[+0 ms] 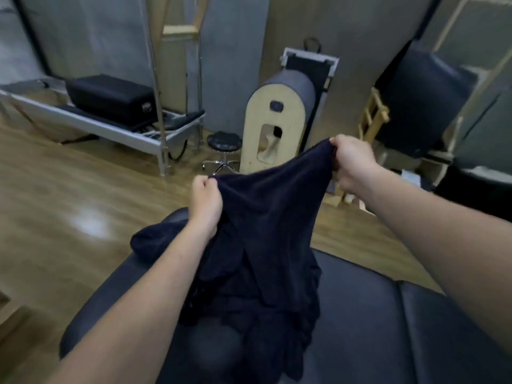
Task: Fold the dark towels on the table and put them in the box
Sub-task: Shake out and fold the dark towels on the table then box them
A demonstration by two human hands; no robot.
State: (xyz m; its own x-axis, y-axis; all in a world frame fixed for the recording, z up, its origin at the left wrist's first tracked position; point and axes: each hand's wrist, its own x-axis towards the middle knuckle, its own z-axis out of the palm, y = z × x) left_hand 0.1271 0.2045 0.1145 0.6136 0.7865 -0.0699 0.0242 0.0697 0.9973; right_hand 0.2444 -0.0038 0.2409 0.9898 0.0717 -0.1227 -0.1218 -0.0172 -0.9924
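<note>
Beyond the table's far end, the wooden floor point(69, 189) spread wide and shiny, the biggest thing out there. Next came the dark padded table point(360, 314), running from its near edge out to a rounded far end. A white-framed bench point(91, 120) stood on the floor, well past the far left corner. And over the table's far end, up went the dark towel point(266, 217): top edge held high, lower folds draped down onto the table's middle. A wooden barrel point(274, 126) stood upright past the far end. A second, bunched towel point(149, 242) lay at the far left corner. Both hands were busy. The left hand point(206, 200) curled its fingers round the towel's top edge, and the right hand point(350, 164) gripped the other top corner, higher up. Smallest of all, a black stool point(224, 142) sat just beside the barrel.
</note>
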